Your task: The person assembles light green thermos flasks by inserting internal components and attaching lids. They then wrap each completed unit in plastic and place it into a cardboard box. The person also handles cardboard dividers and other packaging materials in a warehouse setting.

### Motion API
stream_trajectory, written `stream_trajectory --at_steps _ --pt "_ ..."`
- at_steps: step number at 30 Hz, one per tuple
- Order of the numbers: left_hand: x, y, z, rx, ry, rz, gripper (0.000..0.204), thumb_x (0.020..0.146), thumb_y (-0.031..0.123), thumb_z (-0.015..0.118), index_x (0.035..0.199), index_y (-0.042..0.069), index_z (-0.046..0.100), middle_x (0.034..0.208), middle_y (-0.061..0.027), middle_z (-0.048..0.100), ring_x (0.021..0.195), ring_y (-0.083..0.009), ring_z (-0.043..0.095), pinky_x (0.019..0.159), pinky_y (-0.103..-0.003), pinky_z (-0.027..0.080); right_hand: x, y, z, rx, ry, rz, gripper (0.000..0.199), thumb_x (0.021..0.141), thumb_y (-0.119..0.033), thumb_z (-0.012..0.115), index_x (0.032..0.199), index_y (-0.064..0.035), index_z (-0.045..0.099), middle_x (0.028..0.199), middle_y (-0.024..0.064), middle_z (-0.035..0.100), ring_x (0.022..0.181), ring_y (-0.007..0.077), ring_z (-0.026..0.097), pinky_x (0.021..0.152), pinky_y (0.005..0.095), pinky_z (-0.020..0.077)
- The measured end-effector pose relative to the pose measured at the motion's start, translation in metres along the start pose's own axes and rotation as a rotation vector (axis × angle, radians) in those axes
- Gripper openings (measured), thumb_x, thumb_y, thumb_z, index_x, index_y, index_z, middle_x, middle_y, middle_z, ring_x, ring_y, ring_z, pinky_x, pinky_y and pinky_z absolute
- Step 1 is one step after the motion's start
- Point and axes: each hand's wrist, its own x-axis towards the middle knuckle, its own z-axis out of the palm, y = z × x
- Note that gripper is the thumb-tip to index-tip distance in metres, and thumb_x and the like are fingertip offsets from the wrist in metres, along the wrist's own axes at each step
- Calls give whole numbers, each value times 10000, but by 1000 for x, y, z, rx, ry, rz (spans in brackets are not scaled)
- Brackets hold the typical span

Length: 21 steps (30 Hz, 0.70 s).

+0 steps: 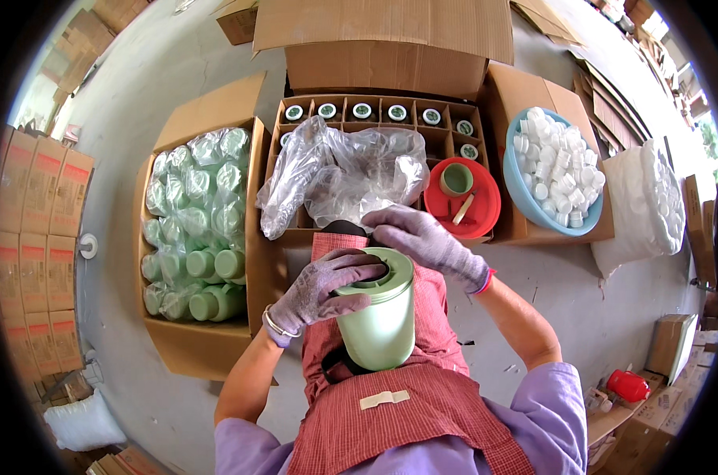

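A pale green plastic jar-like container (380,328) stands on my lap, its ringed open top tilted a little away from me. My left hand (321,289) grips its upper left side, with fingers bent over the rim by the dark opening. Just beyond the rim, my right hand (430,244) reaches leftward with bent fingers, next to a crumpled clear plastic bag (375,174). Whatever its fingertips may pinch is hidden or too small to make out. Both hands wear greyish-purple gloves.
A divided carton (343,103) ahead holds several white-lidded containers. On it rests a red basin (482,198) with a green cup (456,180). Rightward, a blue basin (511,170) holds white caps. The left carton (252,206) holds bagged green containers.
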Motion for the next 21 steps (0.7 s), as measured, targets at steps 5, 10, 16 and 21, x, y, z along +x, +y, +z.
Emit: stream_trajectory --at_steps 5,10,16,21 --pt "-14 10 28 175 23 -42 658 894 556 539 1241 -2 568 1269 -212 533 1194 -390 506 1022 -453 391 4 33 31 -361 -282 -175 384 976 -276 507 1256 -14 535 1238 181 562 1130 330 558 1005 399 426" --pt "-12 17 29 -36 136 -48 613 919 472 554 1298 -8 500 1300 -184 518 1232 -326 491 1066 -396 349 -15 34 14 -121 -333 -201 617 981 -466 431 1347 30 416 1321 214 485 1213 397 488 1011 444 407" --pt "-54 -15 124 -726 542 -608 459 1003 265 482 1363 -17 447 1323 -106 526 1200 -163 499 1043 -288 374 -94 -26 -65 -703 -512 674 468 940 -473 499 1222 -113 596 1219 173 547 973 342 622 826 420 497" --pt "-54 -42 159 -1397 214 -789 403 1009 281 462 1291 -2 517 1163 -60 614 1041 -121 570 892 -265 457 -130 -11 -50 -1014 5 -118 499 962 -423 444 1266 -38 538 1215 201 551 1064 361 551 944 462 435"
